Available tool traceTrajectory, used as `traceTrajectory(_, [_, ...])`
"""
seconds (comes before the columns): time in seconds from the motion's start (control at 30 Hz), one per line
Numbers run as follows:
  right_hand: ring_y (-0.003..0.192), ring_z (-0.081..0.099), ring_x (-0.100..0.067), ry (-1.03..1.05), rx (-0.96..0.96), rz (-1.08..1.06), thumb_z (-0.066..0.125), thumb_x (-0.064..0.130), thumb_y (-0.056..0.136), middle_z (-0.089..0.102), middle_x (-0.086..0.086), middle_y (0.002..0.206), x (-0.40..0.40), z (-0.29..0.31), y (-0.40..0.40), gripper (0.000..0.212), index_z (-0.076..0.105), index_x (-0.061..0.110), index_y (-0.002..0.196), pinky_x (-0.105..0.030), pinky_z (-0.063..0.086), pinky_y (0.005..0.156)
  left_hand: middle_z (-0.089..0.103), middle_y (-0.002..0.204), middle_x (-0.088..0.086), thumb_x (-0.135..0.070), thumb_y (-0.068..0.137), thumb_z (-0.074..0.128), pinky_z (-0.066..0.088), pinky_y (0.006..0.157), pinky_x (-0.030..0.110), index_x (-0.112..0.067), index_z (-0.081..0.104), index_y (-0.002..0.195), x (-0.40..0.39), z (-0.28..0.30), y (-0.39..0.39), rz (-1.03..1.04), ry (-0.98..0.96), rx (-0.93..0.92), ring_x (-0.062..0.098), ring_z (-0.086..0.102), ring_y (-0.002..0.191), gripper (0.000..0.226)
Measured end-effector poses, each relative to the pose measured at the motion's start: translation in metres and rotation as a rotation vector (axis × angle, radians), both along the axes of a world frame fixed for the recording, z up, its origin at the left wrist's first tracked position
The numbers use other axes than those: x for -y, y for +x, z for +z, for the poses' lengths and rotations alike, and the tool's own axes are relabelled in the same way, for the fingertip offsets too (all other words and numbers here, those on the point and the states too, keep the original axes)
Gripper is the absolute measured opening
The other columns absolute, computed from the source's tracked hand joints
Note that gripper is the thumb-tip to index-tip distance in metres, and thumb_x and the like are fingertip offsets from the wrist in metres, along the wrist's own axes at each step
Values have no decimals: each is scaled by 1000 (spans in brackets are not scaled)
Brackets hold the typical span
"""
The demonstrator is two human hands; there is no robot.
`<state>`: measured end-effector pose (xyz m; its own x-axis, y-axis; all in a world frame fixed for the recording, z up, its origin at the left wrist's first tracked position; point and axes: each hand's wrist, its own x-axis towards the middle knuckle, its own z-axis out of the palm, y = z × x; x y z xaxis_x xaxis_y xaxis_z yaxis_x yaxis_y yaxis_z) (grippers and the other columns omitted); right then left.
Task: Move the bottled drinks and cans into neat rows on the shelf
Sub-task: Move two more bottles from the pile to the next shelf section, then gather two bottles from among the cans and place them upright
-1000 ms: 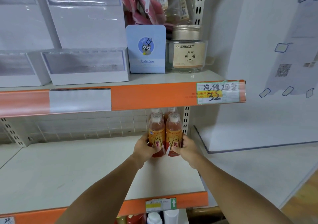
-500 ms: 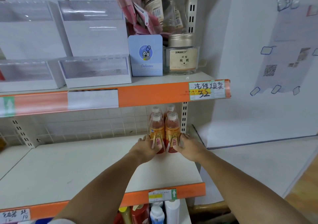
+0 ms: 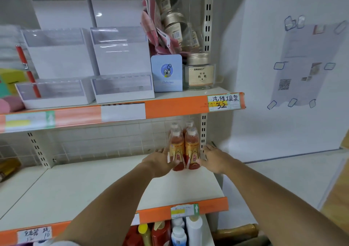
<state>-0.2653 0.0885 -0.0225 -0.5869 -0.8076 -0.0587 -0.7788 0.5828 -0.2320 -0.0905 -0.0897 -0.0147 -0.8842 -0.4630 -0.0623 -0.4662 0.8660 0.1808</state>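
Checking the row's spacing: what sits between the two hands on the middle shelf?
In the head view, four orange drink bottles, two by two, between the left hand and right hand.

The pale blue card (image 3: 167,73) on the upper shelf reads "Delicious". The handwritten price tag (image 3: 224,103) on that shelf's orange edge, right end, shows "32". The near-left tag (image 3: 35,234) shows "12" and "10".

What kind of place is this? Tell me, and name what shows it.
Probably a small shop: orange-edged shelves carrying a handwritten price tag, bottled drinks lined up in rows, and labelled jars on the shelf above.
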Motion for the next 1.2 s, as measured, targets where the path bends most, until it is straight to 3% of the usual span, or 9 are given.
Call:
traceTrajectory(0.2, [153, 12, -25, 31, -52, -6, 37, 64, 97, 10, -7, 167, 8, 15, 26, 87, 7, 11, 159, -41, 18, 121, 7, 170, 9, -73, 96, 30, 17, 124, 45, -11, 8, 161, 19, 15, 47, 59, -39, 41, 26, 5, 157, 93])
traceTrajectory(0.4, [152, 17, -26, 32, -75, 81, 37, 63, 98, 10, -7, 167, 39, 29, 74, 84, 12, 9, 159, -42, 24, 121, 9, 169, 9, -71, 97, 31, 15, 125, 43, -9, 10, 161, 49, 31, 126, 146, -38, 26, 26, 7, 157, 92])
traceTrajectory(0.5, [151, 21, -26, 45, -86, 128, 36, 64, 97, 9, -5, 167, 59, 30, 103, 81, 23, 10, 157, -41, 28, 118, 11, 169, 10, -71, 97, 32, 17, 125, 44, -9, 11, 161, 66, 37, 168, 211, -52, 39, 26, 9, 156, 91])
traceTrajectory(0.63, [154, 9, -26, 79, -124, 189, 32, 63, 100, 2, -8, 168, 91, 37, 143, 84, 7, 9, 160, -40, 15, 123, 12, 169, 11, -71, 97, 33, 18, 125, 44, -9, 12, 161, 85, 43, 224, 288, -63, 37, 27, 11, 156, 92])
traceTrajectory(0.77, [155, 5, -23, 80, -116, 278, 32, 60, 101, 2, -7, 168, 120, 43, 186, 82, 4, 9, 159, -37, 10, 124, 19, 168, 9, -70, 97, 33, 22, 123, 44, -8, 20, 159, 99, 44, 282, 375, -68, 30, 25, 14, 155, 89])
traceTrajectory(0.87, [155, 4, -22, 72, -96, 326, 32, 60, 101, 2, -6, 168, 140, 45, 218, 82, 5, 10, 160, -38, 11, 124, 31, 162, 11, -70, 96, 35, 32, 116, 45, -8, 34, 150, 106, 43, 323, 450, -84, 28, 28, 29, 148, 82])
traceTrajectory(1.03, [154, 6, -22, 61, -94, 435, 31, 60, 101, 2, -6, 168, 175, 44, 276, 82, 4, 9, 160, -38, 12, 124, 21, 167, 10, -71, 97, 33, 24, 122, 44, -9, 22, 159, 114, 43, 398, 566, -78, 49, 27, 21, 153, 88])
traceTrajectory(1.2, [154, 9, -21, 33, -83, 521, 32, 58, 102, 5, -6, 168, 205, 46, 331, 79, 6, 11, 160, -37, 16, 122, 31, 163, 13, -69, 97, 33, 34, 117, 45, -6, 32, 154, 119, 45, 463, 644, -98, 71, 32, 35, 146, 85])
